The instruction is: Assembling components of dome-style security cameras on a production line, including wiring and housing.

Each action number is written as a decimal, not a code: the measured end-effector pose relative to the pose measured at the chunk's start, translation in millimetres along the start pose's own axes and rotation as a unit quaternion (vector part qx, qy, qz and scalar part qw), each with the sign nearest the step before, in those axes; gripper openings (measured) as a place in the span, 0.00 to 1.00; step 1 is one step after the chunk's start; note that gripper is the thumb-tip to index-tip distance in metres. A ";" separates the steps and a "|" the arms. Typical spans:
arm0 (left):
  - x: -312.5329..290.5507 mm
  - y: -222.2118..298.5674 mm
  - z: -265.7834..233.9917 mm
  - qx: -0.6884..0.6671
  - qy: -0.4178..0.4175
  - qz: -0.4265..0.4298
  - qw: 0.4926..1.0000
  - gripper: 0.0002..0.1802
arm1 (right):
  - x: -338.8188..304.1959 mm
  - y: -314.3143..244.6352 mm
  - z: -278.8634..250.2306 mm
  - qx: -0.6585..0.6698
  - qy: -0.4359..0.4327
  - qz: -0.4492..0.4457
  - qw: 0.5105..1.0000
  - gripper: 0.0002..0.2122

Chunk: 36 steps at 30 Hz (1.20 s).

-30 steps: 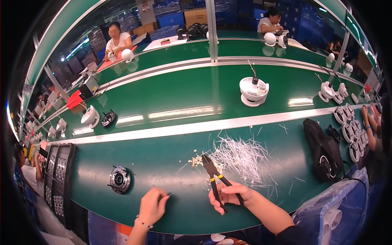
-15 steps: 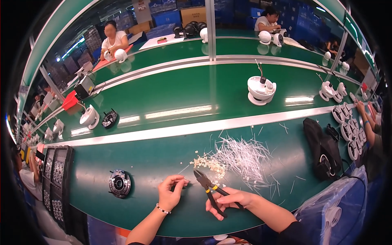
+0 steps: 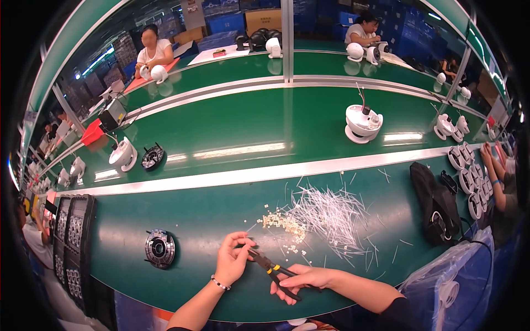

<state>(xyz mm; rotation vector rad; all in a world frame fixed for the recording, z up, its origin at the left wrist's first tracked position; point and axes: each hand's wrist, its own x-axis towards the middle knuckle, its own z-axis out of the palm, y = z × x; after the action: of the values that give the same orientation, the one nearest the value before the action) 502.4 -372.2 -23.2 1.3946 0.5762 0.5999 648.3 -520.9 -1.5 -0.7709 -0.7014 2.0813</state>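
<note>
My left hand, a beaded bracelet at its wrist, is closed in a pinch above the green work table. What its fingers hold is too small to make out. My right hand grips dark cutting pliers with yellow bands on the handles. The plier jaws point left and reach the left fingertips. Just beyond lie many small cream-coloured square pieces. Beside them spreads a heap of thin white plastic strips. A round black ring-shaped part rests left of my left hand.
Black trays of parts stand at the left edge. A black bag and white ring parts lie on the right, near a plastic-wrapped blue bin. Across the pale rail, a conveyor carries a white camera-like housing. Other people work beyond.
My right hand has shifted left and down, bringing the plier jaws to my left fingertips. The left hand stays nearly in place. The large white housing on the conveyor appears further right.
</note>
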 end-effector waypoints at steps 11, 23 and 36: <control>2.7 1.4 -4.8 -0.019 -0.007 -0.037 0.999 0.10 | 0.3 -1.7 -4.1 -0.002 0.004 0.026 1.000 0.17; 2.3 5.4 -4.4 -0.033 -0.025 -0.019 0.999 0.16 | 0.2 -0.7 -5.8 0.001 -0.003 0.022 1.000 0.17; 1.2 12.5 -3.9 -0.011 -0.005 -0.023 1.000 0.09 | 0.8 0.2 -1.9 0.006 0.021 0.004 1.000 0.17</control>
<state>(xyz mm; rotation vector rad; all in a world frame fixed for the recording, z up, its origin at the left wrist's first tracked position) 500.0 -367.5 -11.2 1.3594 0.5902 0.5600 649.2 -519.9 -3.2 -0.8086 -0.6646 2.0683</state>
